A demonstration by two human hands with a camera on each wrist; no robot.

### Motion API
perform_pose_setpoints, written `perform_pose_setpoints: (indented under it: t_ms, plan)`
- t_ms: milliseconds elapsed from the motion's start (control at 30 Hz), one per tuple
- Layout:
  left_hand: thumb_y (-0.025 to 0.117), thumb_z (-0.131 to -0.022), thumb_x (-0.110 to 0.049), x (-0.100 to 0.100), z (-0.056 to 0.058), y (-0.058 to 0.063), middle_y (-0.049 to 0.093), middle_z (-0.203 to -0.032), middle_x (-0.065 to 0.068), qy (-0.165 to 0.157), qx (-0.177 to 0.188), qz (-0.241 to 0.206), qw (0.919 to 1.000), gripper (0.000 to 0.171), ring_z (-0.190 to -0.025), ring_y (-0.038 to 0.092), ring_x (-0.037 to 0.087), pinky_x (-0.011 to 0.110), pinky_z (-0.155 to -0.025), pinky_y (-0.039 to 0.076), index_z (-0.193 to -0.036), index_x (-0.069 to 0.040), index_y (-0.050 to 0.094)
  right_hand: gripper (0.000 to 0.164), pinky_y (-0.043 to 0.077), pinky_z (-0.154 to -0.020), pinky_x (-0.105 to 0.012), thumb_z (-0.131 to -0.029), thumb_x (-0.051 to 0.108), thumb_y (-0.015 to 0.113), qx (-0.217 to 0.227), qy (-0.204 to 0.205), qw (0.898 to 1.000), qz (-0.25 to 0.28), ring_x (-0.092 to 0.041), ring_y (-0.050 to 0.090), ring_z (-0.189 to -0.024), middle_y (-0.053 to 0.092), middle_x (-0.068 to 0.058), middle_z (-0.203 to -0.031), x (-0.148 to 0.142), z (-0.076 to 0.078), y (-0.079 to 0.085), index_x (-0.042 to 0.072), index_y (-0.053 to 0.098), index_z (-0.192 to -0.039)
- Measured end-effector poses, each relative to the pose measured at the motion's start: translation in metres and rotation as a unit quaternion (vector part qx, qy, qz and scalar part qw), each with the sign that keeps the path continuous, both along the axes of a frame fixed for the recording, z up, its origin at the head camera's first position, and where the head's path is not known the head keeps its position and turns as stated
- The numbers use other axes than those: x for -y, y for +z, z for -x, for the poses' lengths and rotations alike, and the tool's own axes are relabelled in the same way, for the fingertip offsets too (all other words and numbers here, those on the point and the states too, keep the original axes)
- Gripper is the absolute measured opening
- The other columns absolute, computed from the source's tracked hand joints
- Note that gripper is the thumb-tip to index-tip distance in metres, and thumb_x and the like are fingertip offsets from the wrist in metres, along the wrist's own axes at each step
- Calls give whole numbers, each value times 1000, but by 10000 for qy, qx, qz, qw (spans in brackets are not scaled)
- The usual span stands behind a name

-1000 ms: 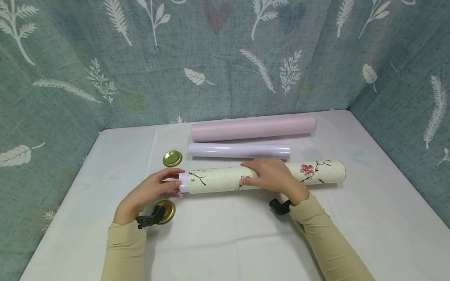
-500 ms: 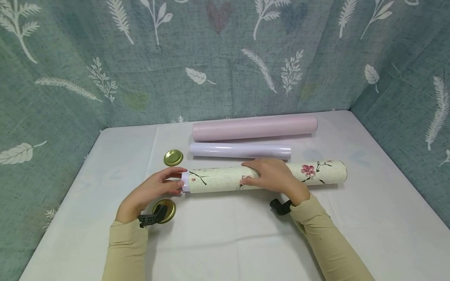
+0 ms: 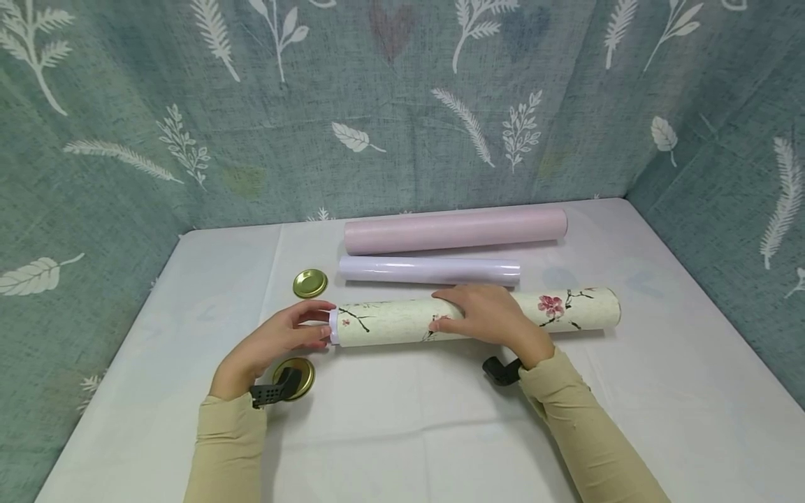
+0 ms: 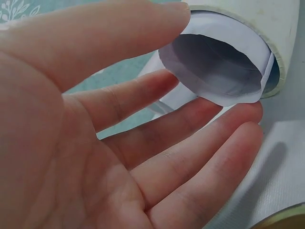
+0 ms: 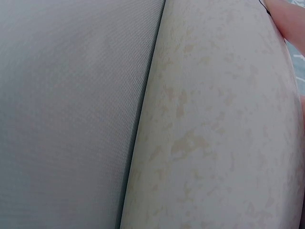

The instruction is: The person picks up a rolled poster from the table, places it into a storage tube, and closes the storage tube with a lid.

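Observation:
A cream tube with a plum-blossom print lies across the table, its left end open. Out of that end pokes a short rim of a rolled white sheet. My left hand holds this rim, thumb on one side and fingertips around the other. The left wrist view looks into the hollow white roll, which sits inside the tube's wall with a small gap at one side. My right hand grips the tube around its middle from above. In the right wrist view the tube's mottled surface fills much of the picture.
Behind the tube lie a glossy white roll and, farther back, a thicker pink tube. One gold lid rests behind my left hand. Another gold lid lies under my left wrist, partly hidden by the wrist camera mount.
The left hand has moved slightly right, and the white roll has slid deeper into the floral tube, so less of it sticks out. My right hand has kept its grip in place.

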State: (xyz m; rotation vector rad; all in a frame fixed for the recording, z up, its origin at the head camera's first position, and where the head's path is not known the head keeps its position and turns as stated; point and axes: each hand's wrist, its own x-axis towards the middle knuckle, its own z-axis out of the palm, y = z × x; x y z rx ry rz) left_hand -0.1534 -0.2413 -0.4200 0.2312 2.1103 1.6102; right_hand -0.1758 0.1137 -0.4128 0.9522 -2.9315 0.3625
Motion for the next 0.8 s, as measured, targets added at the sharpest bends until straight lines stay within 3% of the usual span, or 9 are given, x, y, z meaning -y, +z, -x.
perform_pose_setpoints:
  t_ms: [267, 800]
  plan:
    - [66, -81, -27, -4, 3, -4, 44, -122, 16, 169, 34, -53, 9998, 59, -98, 56, 28, 37, -80, 48, -127, -4, 36, 67, 44, -82, -39, -76, 71, 42, 33, 15, 10000, -6, -16, 52, -109, 56, 4, -119, 1, 0, 1, 26, 52, -126]
    - [67, -80, -25, -13, 0, 1, 48, -118, 16, 183, 65, 52, 9998, 55, -98, 56, 26, 38, -81, 48, -123, -3, 40, 68, 44, -83, -39, -76, 72, 42, -17, 1, 10000, -17, -16, 52, -110, 56, 4, -119, 0, -1, 0, 27, 51, -126]
